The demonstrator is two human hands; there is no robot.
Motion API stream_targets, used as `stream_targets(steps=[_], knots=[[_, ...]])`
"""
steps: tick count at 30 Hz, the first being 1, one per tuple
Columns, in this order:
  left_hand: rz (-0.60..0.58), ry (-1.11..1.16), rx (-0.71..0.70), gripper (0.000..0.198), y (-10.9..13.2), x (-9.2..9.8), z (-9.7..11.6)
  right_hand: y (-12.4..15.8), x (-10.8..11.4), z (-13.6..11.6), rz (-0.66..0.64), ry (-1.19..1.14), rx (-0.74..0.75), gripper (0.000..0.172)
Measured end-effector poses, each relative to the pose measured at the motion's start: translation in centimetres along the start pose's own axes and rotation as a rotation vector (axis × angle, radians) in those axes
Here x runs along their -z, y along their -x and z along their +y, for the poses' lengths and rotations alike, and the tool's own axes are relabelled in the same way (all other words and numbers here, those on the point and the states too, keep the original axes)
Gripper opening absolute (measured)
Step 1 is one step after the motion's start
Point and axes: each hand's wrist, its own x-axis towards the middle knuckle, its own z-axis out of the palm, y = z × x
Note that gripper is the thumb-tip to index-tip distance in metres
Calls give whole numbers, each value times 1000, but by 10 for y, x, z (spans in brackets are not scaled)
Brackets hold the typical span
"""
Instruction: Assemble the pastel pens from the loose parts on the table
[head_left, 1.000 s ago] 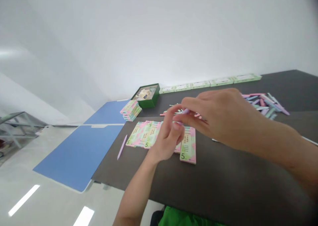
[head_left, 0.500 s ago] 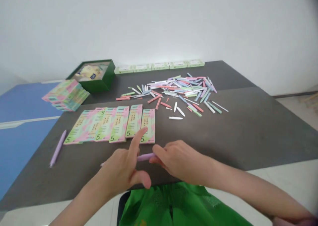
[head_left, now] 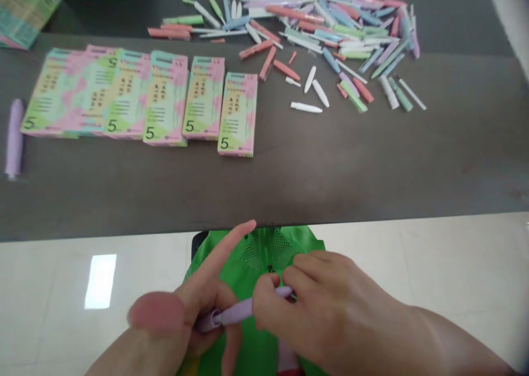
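Purple pen (head_left: 238, 311) is on your side of the desk's (head_left: 330, 172) near edge; your right hand's (head_left: 318, 310) fingers pinch its barrel, your left hand's (head_left: 196, 299) curled fingers grip its sleeve (head_left: 208, 322). Align both parts, then apply pressure evenly.

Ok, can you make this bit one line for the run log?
left hand: holds purple tube | right hand: holds purple pen piece, end at tube's mouth | table: boxes, loose pen parts

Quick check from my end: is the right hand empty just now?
No, the right hand pinches a slim purple pen part between its thumb and fingers.
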Motion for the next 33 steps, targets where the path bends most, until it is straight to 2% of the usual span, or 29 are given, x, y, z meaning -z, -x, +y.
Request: stream_targets(steps=[1,3,5,7,9,11,14,17,21,23,25,27,28,30,32,33], knots=[[-50,-19,65,75,2,-1,2,0,-2,1,-41,-51,10,24],[-38,-90,177,75,5,-6,9,1,-6,3,-127,-144,-38,17],[-2,-167,201,73,4,-11,14,-1,-9,5,-201,-198,-122,15],[22,-280,142,76,-2,-16,16,-4,-11,8,-256,-233,-167,15],[65,-450,24,82,-10,-19,17,-9,-12,11,-264,-274,-118,19],[82,-607,-113,84,-19,-20,19,-17,-10,14,-255,-296,-44,13],[101,-636,-240,65,-28,-20,31,-32,-4,17,-214,-280,-42,8],[143,-573,-406,46,-35,-21,49,-46,2,22,-51,-311,-64,5],[124,-516,-650,39,-55,-23,74,-55,10,33,302,-524,72,26],[57,-348,-724,29,-68,-23,92,-56,14,39,486,-617,36,43],[8,-148,-768,20,-79,-22,113,-55,17,46,667,-730,-43,51],[-1,28,-815,31,-86,-22,134,-56,16,55,768,-814,-113,52],[29,114,-854,39,-88,-23,144,-58,15,60,742,-828,-158,54],[170,253,-920,51,-90,-27,157,-64,9,68,550,-835,-240,54],[329,337,-944,57,-91,-31,162,-69,3,70,321,-878,-250,50],[386,362,-947,58,-93,-33,163,-71,0,69,261,-923,-217,50]])
